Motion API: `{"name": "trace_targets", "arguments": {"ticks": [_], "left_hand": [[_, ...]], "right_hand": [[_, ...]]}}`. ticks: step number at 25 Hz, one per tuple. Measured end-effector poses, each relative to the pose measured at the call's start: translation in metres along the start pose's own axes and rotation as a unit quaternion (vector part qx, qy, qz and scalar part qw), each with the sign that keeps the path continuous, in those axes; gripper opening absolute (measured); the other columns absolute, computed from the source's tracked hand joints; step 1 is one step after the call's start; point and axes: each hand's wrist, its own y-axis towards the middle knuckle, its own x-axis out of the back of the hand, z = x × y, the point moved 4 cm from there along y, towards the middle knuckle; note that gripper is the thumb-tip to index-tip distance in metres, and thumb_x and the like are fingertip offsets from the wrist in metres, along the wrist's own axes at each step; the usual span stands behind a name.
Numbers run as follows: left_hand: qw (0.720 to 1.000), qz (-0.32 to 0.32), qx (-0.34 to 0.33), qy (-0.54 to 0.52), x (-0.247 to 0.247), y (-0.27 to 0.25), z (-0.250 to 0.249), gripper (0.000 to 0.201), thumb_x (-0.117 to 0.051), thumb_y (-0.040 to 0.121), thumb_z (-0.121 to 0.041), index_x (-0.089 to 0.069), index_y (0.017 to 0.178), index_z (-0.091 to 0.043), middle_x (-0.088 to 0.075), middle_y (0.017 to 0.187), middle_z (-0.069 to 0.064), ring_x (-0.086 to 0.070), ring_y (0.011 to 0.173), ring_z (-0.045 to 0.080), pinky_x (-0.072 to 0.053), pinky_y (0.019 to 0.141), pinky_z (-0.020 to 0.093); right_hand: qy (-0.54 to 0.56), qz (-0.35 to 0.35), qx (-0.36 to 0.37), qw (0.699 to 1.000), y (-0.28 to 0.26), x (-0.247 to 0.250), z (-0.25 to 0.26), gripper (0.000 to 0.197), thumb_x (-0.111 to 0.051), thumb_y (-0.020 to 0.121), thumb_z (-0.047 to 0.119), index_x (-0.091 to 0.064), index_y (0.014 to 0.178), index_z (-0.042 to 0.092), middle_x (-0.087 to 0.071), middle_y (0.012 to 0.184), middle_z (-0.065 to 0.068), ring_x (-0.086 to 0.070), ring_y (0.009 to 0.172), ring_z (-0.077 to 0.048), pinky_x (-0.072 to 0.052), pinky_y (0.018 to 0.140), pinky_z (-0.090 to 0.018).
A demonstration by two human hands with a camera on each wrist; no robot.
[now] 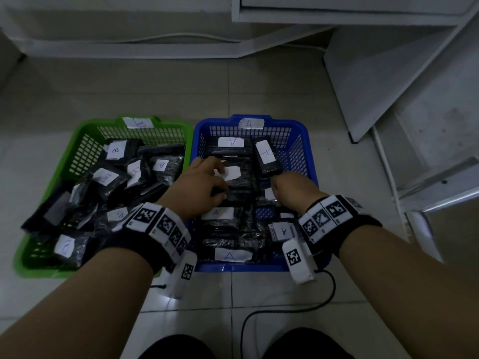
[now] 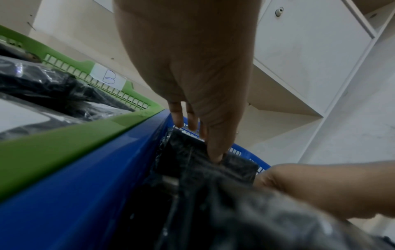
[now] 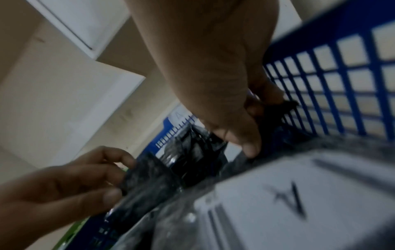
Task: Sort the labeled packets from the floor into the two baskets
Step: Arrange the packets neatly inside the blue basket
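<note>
A green basket (image 1: 103, 123) tagged B sits left of a blue basket (image 1: 217, 122) tagged A; both hold several black wrapped packets with white letter labels. Both hands are inside the blue basket. My left hand (image 1: 220, 182) pinches a black packet (image 1: 234, 174) lying near the basket's middle, thumb (image 2: 215, 152) on its top; the right wrist view shows its fingers (image 3: 119, 177) clamped on that packet's edge (image 3: 149, 177). My right hand (image 1: 276, 181) grips the lower end of a tilted packet labeled A (image 1: 267, 156), fingers curled around it (image 3: 267, 101). No packets lie on the visible floor.
White shelving (image 1: 388, 73) stands on the tiled floor behind and to the right of the baskets. A black cable (image 1: 285, 310) curls across the tiles in front of the blue basket. My knees show at the bottom edge. The green rim (image 2: 53, 148) touches the blue rim (image 2: 85, 186).
</note>
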Motion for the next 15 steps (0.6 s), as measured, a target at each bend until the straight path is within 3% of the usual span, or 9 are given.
{"name": "trace_targets", "arguments": {"ticks": [3, 6, 9, 11, 15], "left_hand": [[0.997, -0.022, 0.030, -0.071, 0.007, -0.002, 0.001, 0.026, -0.059, 0.091, -0.031, -0.067, 0.112, -0.020, -0.051, 0.113, 0.002, -0.048, 0.104, 0.022, -0.044, 0.093, 0.036], [0.994, -0.014, 0.057, -0.095, 0.012, -0.003, 0.002, 0.024, -0.054, 0.093, -0.028, -0.064, 0.114, -0.022, -0.056, 0.107, -0.002, -0.054, 0.096, 0.015, -0.045, 0.083, 0.029], [0.990, -0.044, 0.076, -0.112, 0.017, -0.007, 0.005, 0.019, -0.057, 0.092, -0.024, -0.064, 0.108, -0.019, -0.058, 0.100, -0.001, -0.055, 0.090, 0.016, -0.038, 0.074, 0.025], [0.986, -0.066, 0.084, -0.126, 0.019, -0.010, 0.005, 0.018, -0.058, 0.090, -0.023, -0.064, 0.106, -0.015, -0.061, 0.099, 0.002, -0.057, 0.088, 0.019, -0.037, 0.072, 0.024], [0.976, -0.081, 0.111, -0.172, 0.016, -0.017, 0.000, 0.017, -0.058, 0.091, -0.022, -0.065, 0.105, -0.014, -0.065, 0.097, 0.004, -0.060, 0.087, 0.019, -0.042, 0.072, 0.025]], "right_hand": [[0.043, -0.052, 0.009, 0.998, 0.001, 0.005, 0.000, 0.018, -0.043, 0.091, 0.001, -0.059, 0.098, 0.002, -0.060, 0.110, -0.020, -0.056, 0.091, -0.026, -0.036, 0.070, -0.027], [0.044, -0.027, 0.014, 0.999, -0.005, 0.010, 0.000, 0.018, -0.049, 0.088, 0.000, -0.065, 0.093, -0.002, -0.065, 0.104, -0.017, -0.061, 0.093, -0.029, -0.049, 0.079, -0.033], [-0.065, 0.039, 0.064, 0.995, -0.021, 0.006, 0.006, 0.023, -0.056, 0.086, 0.005, -0.063, 0.107, 0.010, -0.060, 0.108, -0.009, -0.058, 0.101, -0.027, -0.041, 0.072, -0.027], [-0.114, 0.042, 0.101, 0.987, -0.031, 0.001, 0.008, 0.032, -0.055, 0.088, 0.007, -0.055, 0.119, 0.015, -0.054, 0.115, -0.009, -0.055, 0.104, -0.027, -0.035, 0.070, -0.026], [-0.100, 0.041, 0.095, 0.990, -0.034, -0.004, 0.006, 0.042, -0.058, 0.088, 0.009, -0.050, 0.128, 0.017, -0.046, 0.125, -0.012, -0.049, 0.111, -0.028, -0.042, 0.082, -0.030]]}}
